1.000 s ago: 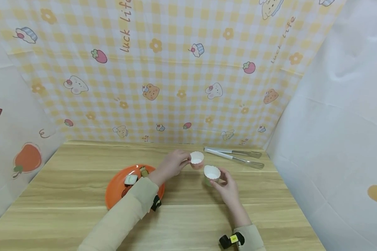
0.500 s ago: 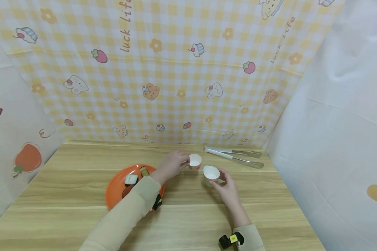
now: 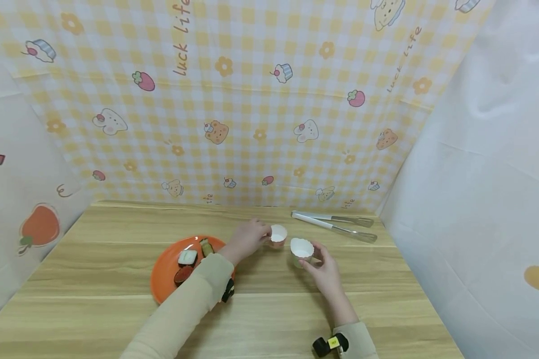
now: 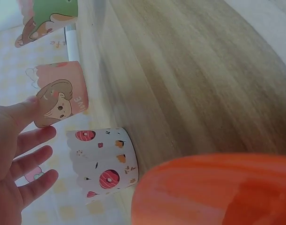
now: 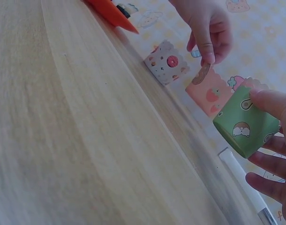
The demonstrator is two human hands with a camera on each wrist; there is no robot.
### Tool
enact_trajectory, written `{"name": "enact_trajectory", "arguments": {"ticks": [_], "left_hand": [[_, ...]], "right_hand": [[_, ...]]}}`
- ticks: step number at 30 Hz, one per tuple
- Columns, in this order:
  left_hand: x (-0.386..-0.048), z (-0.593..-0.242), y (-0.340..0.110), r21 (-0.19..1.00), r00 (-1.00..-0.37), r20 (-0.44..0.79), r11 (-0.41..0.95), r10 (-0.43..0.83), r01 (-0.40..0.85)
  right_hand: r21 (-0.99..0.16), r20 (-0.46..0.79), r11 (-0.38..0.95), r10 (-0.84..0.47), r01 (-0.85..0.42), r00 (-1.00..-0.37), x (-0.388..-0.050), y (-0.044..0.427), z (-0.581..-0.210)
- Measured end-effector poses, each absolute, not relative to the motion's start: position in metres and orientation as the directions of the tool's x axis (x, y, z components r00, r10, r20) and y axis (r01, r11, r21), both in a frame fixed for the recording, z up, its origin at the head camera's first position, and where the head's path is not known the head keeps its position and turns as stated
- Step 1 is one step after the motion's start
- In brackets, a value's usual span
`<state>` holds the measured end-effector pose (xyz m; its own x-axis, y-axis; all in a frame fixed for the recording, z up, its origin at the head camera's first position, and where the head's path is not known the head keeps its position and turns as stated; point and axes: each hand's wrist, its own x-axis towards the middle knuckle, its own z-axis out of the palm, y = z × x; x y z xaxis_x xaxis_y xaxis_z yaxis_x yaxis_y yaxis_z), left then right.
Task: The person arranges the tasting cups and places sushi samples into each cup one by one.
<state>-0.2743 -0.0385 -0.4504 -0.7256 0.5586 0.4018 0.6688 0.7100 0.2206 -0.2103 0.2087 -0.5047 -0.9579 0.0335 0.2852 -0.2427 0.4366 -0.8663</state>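
My left hand (image 3: 247, 240) pinches the rim of a pink paper baking cup (image 4: 63, 93) printed with a cartoon girl, thumb on the outside. In the right wrist view a strawberry print shows on its other side. To the right, my right hand (image 3: 327, 273) holds a green paper baking cup (image 5: 248, 119) between thumb and fingers. A pink scalloped edge shows above the green; I cannot tell whether it is a second cup inside. A white baking cup with a doughnut print (image 4: 105, 164) stands beside the pink one, hidden behind my left hand in the head view.
An orange plate (image 3: 161, 279) with several sushi pieces (image 3: 187, 257) lies on the left, partly under my left forearm. White-handled metal tongs (image 3: 332, 225) lie at the back right of the wooden table (image 3: 269, 319). A checked cloth (image 3: 251, 99) hangs behind.
My left hand has brought the pink baking cup a little closer to me and slightly left. My right hand and the green cup have barely moved.
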Motion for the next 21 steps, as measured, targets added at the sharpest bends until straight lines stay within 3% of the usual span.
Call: {"name": "enact_trajectory", "arguments": {"ticks": [21], "left_hand": [[-0.2798,-0.4603,-0.0386,0.225,-0.764,0.356,0.744,0.538,0.629]], "right_hand": [[-0.874,0.266,0.428,0.021,-0.231,-0.964,-0.2098,0.2085,-0.5048]]}}
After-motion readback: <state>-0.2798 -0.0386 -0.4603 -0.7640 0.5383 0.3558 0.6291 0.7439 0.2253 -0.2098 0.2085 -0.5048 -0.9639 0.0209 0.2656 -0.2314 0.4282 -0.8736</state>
